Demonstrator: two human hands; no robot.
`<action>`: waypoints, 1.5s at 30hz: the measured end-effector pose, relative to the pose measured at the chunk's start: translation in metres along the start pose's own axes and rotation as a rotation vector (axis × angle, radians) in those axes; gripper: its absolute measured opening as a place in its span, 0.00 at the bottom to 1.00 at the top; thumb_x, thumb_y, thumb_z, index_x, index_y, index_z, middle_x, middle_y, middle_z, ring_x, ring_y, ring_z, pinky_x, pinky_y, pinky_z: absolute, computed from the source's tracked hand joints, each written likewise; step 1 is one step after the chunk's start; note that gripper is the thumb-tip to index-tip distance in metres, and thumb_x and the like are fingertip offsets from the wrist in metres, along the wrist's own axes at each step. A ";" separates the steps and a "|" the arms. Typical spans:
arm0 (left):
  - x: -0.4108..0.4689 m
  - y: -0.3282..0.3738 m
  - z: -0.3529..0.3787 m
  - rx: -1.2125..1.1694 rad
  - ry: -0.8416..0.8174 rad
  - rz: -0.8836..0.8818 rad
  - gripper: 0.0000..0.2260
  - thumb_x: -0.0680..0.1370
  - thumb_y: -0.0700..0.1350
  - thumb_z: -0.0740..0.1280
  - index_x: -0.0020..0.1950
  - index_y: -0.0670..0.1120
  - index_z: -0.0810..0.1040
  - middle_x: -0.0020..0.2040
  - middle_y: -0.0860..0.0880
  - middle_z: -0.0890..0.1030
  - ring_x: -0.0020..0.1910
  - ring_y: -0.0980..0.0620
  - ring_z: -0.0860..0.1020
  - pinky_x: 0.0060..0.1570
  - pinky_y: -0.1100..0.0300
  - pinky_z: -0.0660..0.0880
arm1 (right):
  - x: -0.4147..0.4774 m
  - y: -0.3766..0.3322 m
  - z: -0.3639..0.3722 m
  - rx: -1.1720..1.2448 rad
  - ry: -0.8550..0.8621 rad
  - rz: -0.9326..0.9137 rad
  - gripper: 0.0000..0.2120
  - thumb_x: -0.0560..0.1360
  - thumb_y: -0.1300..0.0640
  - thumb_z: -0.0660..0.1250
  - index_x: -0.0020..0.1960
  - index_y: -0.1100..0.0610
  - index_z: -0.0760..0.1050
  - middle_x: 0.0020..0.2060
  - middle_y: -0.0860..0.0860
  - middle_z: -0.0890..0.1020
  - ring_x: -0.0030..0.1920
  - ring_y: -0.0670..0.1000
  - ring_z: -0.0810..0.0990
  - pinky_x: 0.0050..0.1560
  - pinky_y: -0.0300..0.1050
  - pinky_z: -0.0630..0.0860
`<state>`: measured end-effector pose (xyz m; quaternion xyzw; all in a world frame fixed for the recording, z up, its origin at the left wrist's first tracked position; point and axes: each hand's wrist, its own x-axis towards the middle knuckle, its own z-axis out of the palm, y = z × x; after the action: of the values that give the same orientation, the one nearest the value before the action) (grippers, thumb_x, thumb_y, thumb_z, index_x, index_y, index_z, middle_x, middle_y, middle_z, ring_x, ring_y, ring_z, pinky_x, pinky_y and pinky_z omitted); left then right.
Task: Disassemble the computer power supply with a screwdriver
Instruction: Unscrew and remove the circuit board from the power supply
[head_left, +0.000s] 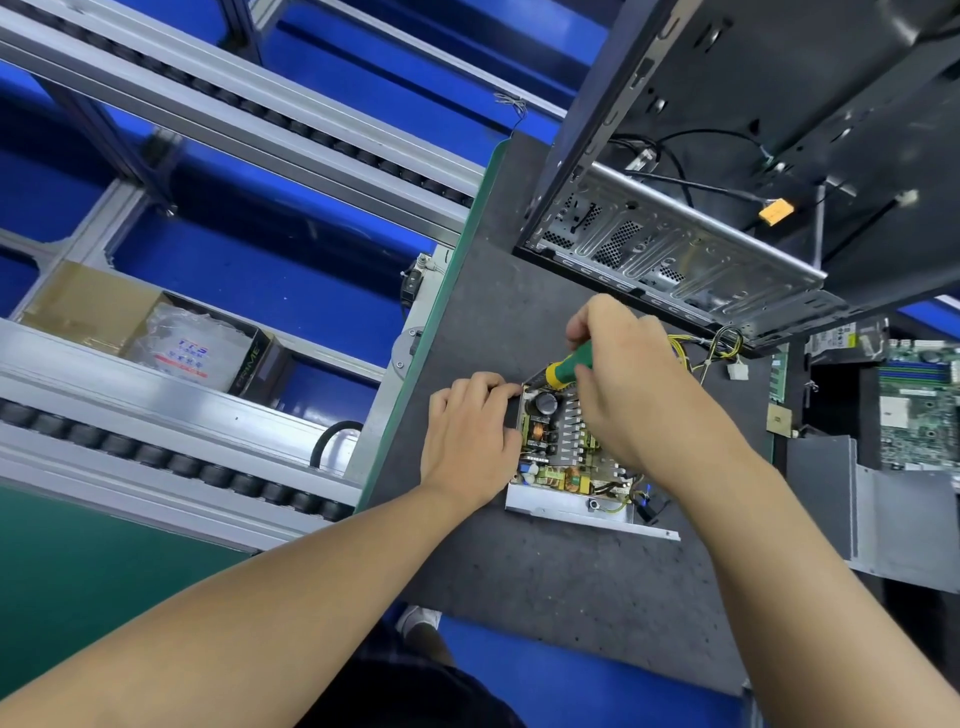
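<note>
**Forearms reach to an opened power supply on the dark bench**

Two bare forearms come in from the bottom of the view and meet over the power supply (566, 470). It lies on the bench (545, 582) with its cover off, showing coils, capacitors and a finned heat sink.

The left hand (470, 431) sits against the unit's left wall, fingers curled round the far left corner, grasping it. The right hand (628, 384) is clenched round the green and yellow handle of the screwdriver (563, 366). The handle slants down into the far part of the unit, and the tip is hidden among the parts.

A bundle of yellow and black wires (719, 345) trails from the unit's far right side toward the computer case (727, 182). The case stands open at the far edge of the bench, with its perforated metal panel facing the hands. A yellow connector (775, 212) hangs on a cable inside it.

Right of the unit lie a grey metal cover (893, 525) and, further out, a green motherboard (919, 410).

The bench top is a dark grey, speckled mat with a green rim along its left edge. Bare mat shows between the unit and the near edge, and between the unit and the left rim.

Left of the bench run aluminium roller rails (208, 467) over a blue floor (260, 291). A cardboard box (88, 306) holding a plastic bag (192, 348) sits between the rails.
</note>
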<state>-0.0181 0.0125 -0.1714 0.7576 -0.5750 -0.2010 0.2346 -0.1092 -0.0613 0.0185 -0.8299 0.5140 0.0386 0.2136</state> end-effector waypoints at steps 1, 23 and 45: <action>0.000 0.000 0.000 0.000 -0.005 0.000 0.19 0.72 0.47 0.62 0.63 0.52 0.77 0.59 0.54 0.74 0.58 0.53 0.71 0.60 0.56 0.60 | 0.000 0.003 -0.001 0.037 -0.022 0.038 0.13 0.76 0.66 0.59 0.56 0.51 0.65 0.42 0.39 0.63 0.47 0.50 0.65 0.40 0.47 0.62; 0.000 0.000 -0.001 0.015 -0.016 0.006 0.19 0.73 0.46 0.62 0.64 0.51 0.77 0.60 0.54 0.74 0.59 0.53 0.71 0.61 0.54 0.63 | 0.005 0.011 -0.005 -0.111 -0.044 -0.043 0.09 0.80 0.55 0.61 0.59 0.51 0.67 0.58 0.52 0.70 0.53 0.53 0.69 0.52 0.48 0.68; 0.000 0.003 0.000 0.048 -0.032 0.008 0.21 0.73 0.49 0.60 0.65 0.51 0.75 0.61 0.53 0.73 0.60 0.52 0.70 0.64 0.53 0.63 | -0.004 0.012 -0.001 -0.360 0.075 -0.016 0.23 0.80 0.41 0.49 0.63 0.58 0.64 0.56 0.55 0.68 0.49 0.60 0.75 0.44 0.54 0.76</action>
<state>-0.0205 0.0114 -0.1699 0.7575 -0.5862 -0.1985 0.2080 -0.1216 -0.0631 0.0166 -0.8597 0.4996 0.0970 0.0428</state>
